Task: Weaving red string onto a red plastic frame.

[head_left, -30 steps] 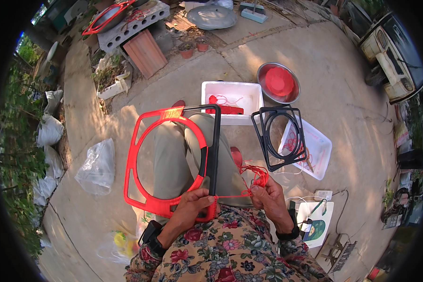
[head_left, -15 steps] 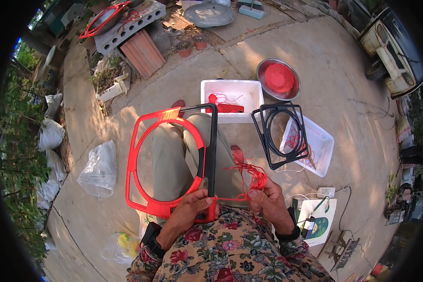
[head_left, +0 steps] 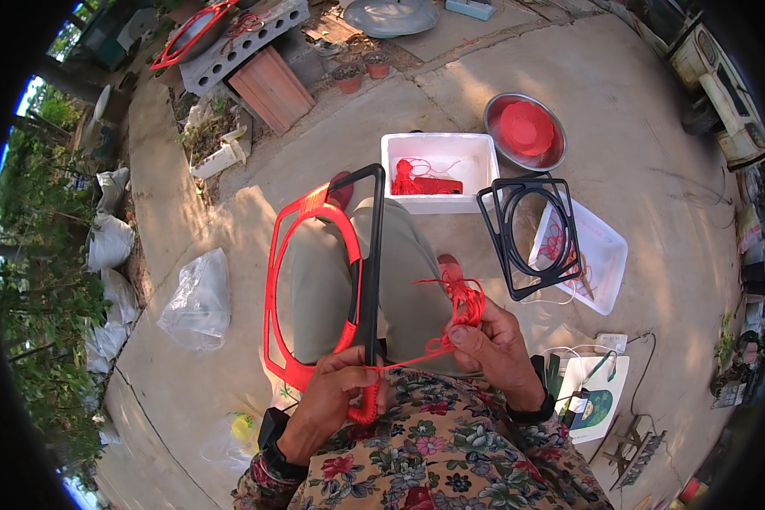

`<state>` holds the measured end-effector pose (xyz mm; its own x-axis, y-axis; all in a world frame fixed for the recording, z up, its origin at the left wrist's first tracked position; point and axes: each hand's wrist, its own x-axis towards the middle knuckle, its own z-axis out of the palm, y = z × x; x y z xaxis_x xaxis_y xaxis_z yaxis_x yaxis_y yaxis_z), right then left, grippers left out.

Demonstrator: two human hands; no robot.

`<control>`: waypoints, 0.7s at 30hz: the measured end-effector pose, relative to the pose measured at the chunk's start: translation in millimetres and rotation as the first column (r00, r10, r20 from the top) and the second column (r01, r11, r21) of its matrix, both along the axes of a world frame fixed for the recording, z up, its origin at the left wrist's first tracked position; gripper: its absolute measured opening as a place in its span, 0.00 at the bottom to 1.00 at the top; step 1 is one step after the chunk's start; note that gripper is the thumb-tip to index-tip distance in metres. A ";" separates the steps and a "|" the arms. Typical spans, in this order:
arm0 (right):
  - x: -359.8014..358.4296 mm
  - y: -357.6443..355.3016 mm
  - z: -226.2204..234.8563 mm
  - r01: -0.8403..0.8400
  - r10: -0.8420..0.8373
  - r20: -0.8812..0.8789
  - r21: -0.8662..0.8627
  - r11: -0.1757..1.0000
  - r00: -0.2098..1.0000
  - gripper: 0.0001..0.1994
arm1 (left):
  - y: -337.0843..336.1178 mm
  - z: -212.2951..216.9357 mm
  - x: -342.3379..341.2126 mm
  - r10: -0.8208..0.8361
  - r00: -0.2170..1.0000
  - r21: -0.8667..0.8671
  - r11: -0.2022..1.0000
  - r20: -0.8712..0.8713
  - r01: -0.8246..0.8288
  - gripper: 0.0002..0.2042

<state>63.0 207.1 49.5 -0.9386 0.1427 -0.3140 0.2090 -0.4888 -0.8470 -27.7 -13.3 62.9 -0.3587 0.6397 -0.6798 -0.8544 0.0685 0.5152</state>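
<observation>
Red cord covers much of a black rectangular frame with a ring inside [head_left: 302, 374], which I hold tilted over my knees. The right-hand bar [head_left: 371, 280] is mostly bare black, with red wrapping at its near lower corner. My left hand [head_left: 331, 395] grips that corner, fingers and thumb pinching where the cord meets the bar. A loose bundle of red cord [head_left: 464, 308] is held in my right hand [head_left: 495, 348], closed around its lower part. One strand runs taut between the two hands. The left fingertips are partly hidden behind the frame.
Ahead stands a white foam box [head_left: 440, 204] with red cord inside. Beside it, a metal basin [head_left: 561, 157] holds a red round thing. An unwrapped black frame [head_left: 508, 242] leans on a white tray [head_left: 612, 263]. A clear plastic bag [head_left: 197, 306] lies at left.
The frame has tilted to a more edge-on angle, its far end swinging right. Both hands still hold frame and cord bundle. The whole view has shifted slightly.
</observation>
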 end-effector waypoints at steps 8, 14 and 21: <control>-33.2 22.5 -33.2 0.008 0.163 -0.168 0.720 0.694 0.972 0.10 | -2.9 20.9 -1.3 -0.022 0.998 -0.035 0.999 -0.051 0.020 0.21; -44.3 -10.2 3.6 -0.315 0.325 0.045 -0.148 0.937 0.945 0.09 | -15.8 20.1 -9.4 -0.073 0.996 0.063 0.995 -0.047 0.076 0.31; -49.8 -42.7 -8.0 -0.497 0.498 -0.120 0.042 0.867 0.859 0.11 | -13.0 26.6 -4.5 0.039 0.998 0.062 0.997 -0.058 -0.035 0.33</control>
<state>13.2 164.4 41.5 -0.9162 -0.3514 -0.1928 0.3167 -0.3398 -0.8856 -32.2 -26.3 89.4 -0.4213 0.6649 -0.6168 -0.8235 0.0044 0.5672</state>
